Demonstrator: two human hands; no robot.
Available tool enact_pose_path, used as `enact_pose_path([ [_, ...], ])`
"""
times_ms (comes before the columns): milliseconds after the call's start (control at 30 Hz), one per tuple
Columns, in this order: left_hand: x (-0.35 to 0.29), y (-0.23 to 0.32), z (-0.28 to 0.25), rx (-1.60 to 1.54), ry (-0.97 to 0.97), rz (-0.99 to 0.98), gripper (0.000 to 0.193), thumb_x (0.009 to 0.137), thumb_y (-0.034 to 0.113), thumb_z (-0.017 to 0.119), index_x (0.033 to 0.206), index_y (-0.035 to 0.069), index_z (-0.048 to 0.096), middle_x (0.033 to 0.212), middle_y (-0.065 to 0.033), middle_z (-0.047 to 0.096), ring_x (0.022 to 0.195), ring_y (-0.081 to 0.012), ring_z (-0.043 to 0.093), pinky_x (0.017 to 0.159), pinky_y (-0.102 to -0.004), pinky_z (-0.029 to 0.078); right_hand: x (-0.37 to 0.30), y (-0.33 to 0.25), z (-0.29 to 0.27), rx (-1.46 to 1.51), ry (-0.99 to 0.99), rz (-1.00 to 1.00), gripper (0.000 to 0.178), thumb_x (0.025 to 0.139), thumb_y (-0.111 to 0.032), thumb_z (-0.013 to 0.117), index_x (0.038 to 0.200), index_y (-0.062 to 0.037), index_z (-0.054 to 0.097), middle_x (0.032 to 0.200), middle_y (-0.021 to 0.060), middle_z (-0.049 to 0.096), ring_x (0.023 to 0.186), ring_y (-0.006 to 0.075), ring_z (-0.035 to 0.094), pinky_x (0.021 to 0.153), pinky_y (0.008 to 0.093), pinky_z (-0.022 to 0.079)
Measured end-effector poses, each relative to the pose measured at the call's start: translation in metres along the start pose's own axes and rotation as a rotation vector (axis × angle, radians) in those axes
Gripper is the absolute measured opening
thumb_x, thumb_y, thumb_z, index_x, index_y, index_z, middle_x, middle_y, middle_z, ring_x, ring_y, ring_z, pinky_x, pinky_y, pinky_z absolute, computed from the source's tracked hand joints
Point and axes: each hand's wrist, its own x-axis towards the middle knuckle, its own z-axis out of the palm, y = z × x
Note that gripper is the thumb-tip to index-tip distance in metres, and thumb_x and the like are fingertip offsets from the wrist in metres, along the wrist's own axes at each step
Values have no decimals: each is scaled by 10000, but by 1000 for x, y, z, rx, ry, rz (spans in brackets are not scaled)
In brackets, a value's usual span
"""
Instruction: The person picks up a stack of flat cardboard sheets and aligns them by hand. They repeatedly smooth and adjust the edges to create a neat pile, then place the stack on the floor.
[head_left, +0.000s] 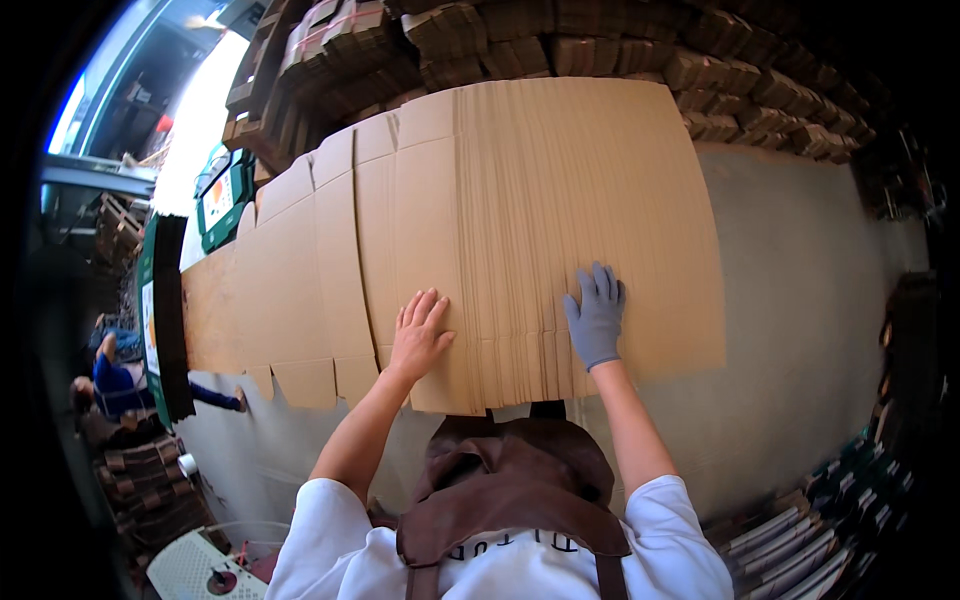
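Note:
A fanned-out stack of flat brown cardboard sheets spreads in front of me, overlapping in steps toward the left. My left hand is bare and rests on the sheets left of the middle, its fingers stretched out. Farther right, my right hand wears a grey glove and lies flat on the cardboard, fingers pointing away from me. Neither hand grasps anything. Slots and flap cuts show along the edges of the left-hand sheets.
Bundled cardboard stacks line the far side, beside a wooden pallet. Green printed boxes and a green-edged stack stand at left. A person in blue is beyond them. A white plastic stool sits at lower left.

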Motion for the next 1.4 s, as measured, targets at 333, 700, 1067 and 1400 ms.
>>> enact_pose_path([
  [333, -4, 3, 16, -32, -117, -3, 745, 923, 399, 713, 1572, 192, 413, 1686, -87, 281, 1570, -313, 218, 1244, -560, 224, 29, 15, 72, -147, 67, -76, 632, 926, -334, 694, 1473, -91, 491, 1616, 216, 367, 1509, 420, 305, 1201, 645, 199],
  [700, -16, 9, 24, -48, -54, -11, 762, 947, 436, 682, 1603, 217, 364, 1698, -59, 266, 1577, -267, 210, 1224, -577, 235, 28, 16, 68, -230, 4, -106, 622, 985, -308, 649, 1528, -99, 430, 1649, 177, 318, 1538, 387, 258, 1219, 614, 175],
  [1067, 19, 3, -26, -71, 124, 86, 491, 848, 327, 783, 1275, 151, 615, 1380, -62, 551, 1332, -279, 476, 1126, -587, 313, 45, -14, 63, -88, 32, -115, 667, 833, -336, 742, 1410, -103, 503, 1551, 210, 397, 1479, 446, 303, 1209, 694, 159],
  [1400, 149, 79, -7, -40, -70, 684, 443, 862, 235, 770, 1268, 129, 628, 1363, -58, 556, 1300, -293, 498, 1111, -469, 388, 29, -29, 31, 65, -16, -5, 562, 898, -256, 715, 1397, -74, 533, 1526, 195, 444, 1438, 433, 365, 1181, 666, 214],
])
